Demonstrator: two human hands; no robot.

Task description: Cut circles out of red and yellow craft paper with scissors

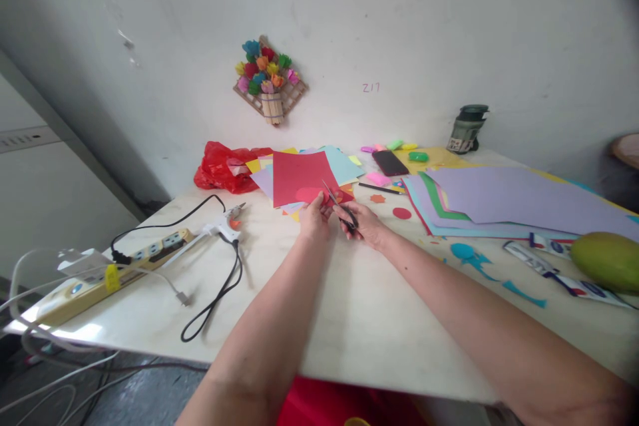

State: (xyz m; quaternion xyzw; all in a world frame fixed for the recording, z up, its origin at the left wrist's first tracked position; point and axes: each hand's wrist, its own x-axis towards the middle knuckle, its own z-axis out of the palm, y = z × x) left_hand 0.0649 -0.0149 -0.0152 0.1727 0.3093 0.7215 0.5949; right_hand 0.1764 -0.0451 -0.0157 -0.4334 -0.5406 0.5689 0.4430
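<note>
Right hand (363,223) is closed around the handles of the scissors (350,214), whose blades point up and away to the left. Left hand (314,216) pinches a small red paper piece (310,195) beside the blades; whether they touch it, I cannot tell. Both hands are above the bench (384,319), between the forearms' reach and the paper sheets.

Nearest on the left, a power strip (124,274) lies with cords plugged in, and a white glue gun (223,226) rests just beyond it. Opposite, on the right, are blue paper scraps (472,258), glue tubes (544,265) and a green fruit (606,261). Farther in lie a red paper circle (401,213), an orange paper shape (378,199) and a wide stack of colored paper (514,196).

Past the left hand, a red sheet (299,173) tops more paper, beside a red plastic bag (219,170). A black pen (380,188) lies in front of a dark phone (390,163). Farthest back, a green bottle (466,130) stands near the wall (399,26), where a flower decoration (269,80) hangs.
</note>
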